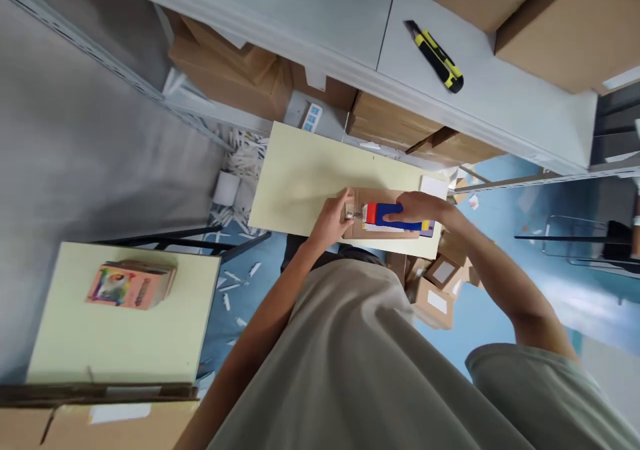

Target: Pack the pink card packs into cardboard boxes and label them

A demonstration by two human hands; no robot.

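A brown cardboard box (410, 235), long and shallow, lies on the pale yellow table (295, 170) in front of me. My left hand (331, 220) grips its left end, thumb and fingers on either side of a small shiny piece (350, 215) too small to name. My right hand (417, 208) is closed over a long blue thing with a red end (371, 213), held flat above the cardboard. Something white shows under its lower edge. Its exact kind cannot be made out.
A yellow and black utility knife (435, 57) rests on the grey shelf (320, 10) ahead. Large cartons (575, 30) stand at upper right. Small boxes (434, 302) are piled below the table's right end. A stack of books (133, 285) sits on a side table (65, 330).
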